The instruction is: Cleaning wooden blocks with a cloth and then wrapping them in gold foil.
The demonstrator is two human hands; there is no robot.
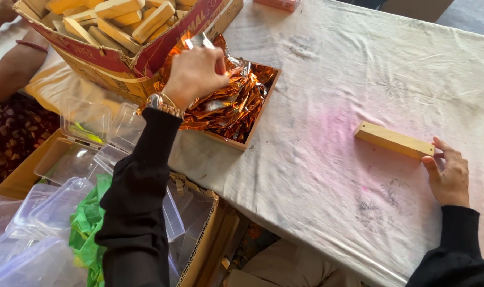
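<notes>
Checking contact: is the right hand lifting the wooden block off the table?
No, the block lies flat on the table; the right hand only touches its end.

Red-printed carton [130, 58]; clear plastic boxes [56, 207]

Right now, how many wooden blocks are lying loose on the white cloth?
1: a single wooden block on the cloth, touched by the right hand. Many more fill the cardboard box, some probably hidden.

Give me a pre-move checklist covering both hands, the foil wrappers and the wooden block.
1. Left hand pinching a foil wrapper: ok, a piece is lifted.
2. Only one wrapper taken: cannot tell.
3. Tray of wrappers within reach: ok.
4. Wooden block flat on the cloth: ok.
5. Right hand steadying the block: ok, fingers touch its end.
6. Cloth clean: not ok, stained.
</notes>
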